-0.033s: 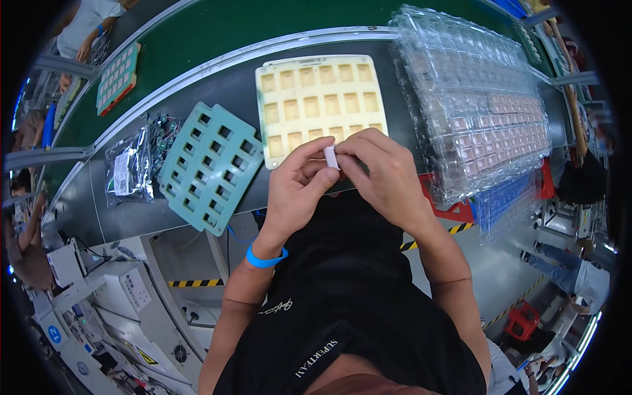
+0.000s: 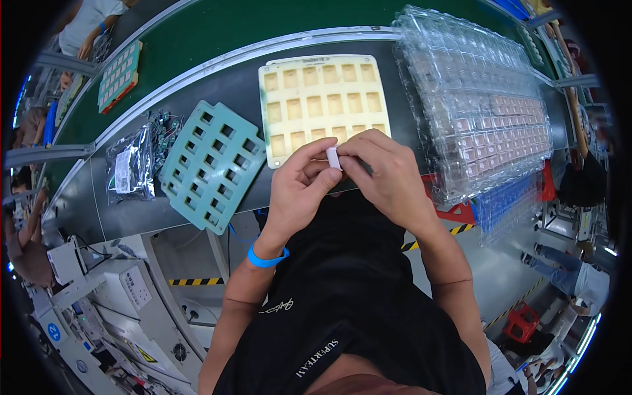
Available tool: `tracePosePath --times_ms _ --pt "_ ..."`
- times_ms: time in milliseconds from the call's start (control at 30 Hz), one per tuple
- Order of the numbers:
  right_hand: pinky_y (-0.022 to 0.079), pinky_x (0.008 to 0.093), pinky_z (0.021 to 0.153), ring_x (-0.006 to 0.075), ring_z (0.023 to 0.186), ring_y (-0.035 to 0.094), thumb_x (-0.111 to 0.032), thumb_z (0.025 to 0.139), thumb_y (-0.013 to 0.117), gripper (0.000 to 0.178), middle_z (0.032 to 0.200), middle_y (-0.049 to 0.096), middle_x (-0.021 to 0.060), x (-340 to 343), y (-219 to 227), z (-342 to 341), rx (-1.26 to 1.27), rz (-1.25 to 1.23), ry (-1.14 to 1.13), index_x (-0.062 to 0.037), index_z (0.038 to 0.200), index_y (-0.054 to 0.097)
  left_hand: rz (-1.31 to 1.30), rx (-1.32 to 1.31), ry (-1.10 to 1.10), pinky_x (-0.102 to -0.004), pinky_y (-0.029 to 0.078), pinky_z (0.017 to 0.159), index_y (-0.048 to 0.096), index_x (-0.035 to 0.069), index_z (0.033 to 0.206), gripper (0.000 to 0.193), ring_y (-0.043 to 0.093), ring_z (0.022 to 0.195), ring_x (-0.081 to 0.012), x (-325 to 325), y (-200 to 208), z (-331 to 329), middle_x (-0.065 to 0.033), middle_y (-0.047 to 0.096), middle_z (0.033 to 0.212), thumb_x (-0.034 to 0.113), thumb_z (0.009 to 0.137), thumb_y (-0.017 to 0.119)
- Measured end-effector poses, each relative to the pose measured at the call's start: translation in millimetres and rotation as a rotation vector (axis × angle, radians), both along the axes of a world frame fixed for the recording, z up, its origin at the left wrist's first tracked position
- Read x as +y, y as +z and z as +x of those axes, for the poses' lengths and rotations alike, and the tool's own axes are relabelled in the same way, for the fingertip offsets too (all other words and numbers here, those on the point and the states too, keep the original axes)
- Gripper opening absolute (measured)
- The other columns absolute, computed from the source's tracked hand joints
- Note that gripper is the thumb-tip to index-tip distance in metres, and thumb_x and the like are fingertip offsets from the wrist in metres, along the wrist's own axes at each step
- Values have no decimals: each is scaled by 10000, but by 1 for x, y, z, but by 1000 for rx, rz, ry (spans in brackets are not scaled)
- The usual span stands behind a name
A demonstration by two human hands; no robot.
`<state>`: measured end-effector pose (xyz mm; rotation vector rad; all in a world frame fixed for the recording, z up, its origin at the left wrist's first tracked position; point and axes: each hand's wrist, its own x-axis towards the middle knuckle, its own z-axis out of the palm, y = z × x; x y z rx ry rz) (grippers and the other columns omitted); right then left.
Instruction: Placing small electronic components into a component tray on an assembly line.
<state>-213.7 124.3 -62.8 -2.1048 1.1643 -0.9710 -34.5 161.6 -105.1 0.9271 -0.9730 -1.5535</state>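
A small pale pinkish-white block-shaped part [image 2: 333,158] is pinched between both hands, near the front edge of the bench. My left hand [image 2: 299,191] grips it from the left with thumb and index finger. My right hand [image 2: 384,172] closes on its right side with the fingertips. Just beyond the hands lies a cream tray [image 2: 324,94] with rows of square pockets; the hands cover part of its near edge. To the left rests a teal plate [image 2: 212,168] with rows of square holes, tilted and close to the cream tray.
Clear plastic blister trays [image 2: 454,85] are stacked on the right, some pockets holding pinkish parts. On the left, a silvery bag [image 2: 125,164] lies beside small green circuit boards [image 2: 162,135]. A green conveyor belt [image 2: 230,29] runs behind, carrying another teal tray [image 2: 120,78].
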Motion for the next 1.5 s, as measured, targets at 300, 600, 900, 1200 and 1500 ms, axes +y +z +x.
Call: tracePosePath --times_ms 300,600,900,1200,1500 --pt "540 283 679 133 763 684 -83 947 703 119 866 722 73 4 -35 15 -397 553 24 16 1011 725 -99 -500 132 -293 627 751 658 -32 1296 421 752 876 -187 8 25 10 -119 699 1037 -10 889 765" --pt "556 259 804 105 909 672 0 996 605 100 1016 694 90 4 -30 14 -756 611 -48 10 1075 546 47 -30 84 -329 622 873 557 -46 1363 400 716 1020 -207 -6 26 18 -151 672 1168 -49 974 650" --pt "575 254 768 109 892 705 -10 973 664 138 991 721 83 4 -3 -5 -547 571 -90 46 1098 650 150 271 -37 -383 628 920 525 -32 1393 420 720 1032 -255 -9 10 8 -185 684 1182 27 1000 660" --pt "572 335 693 229 814 722 12 863 752 122 926 698 107 -2 24 -1 -40 117 17 5 982 723 161 361 -92 -394 612 986 513 -26 1427 436 690 1133 -249 -8 -2 11 -165 660 1253 42 1016 643" --pt "539 410 669 316 769 664 -35 845 750 76 888 607 105 0 33 16 191 91 -25 -30 906 705 56 223 -112 -377 601 997 517 -36 1434 435 695 1116 -219 -4 -8 14 -154 679 1235 34 1022 635"
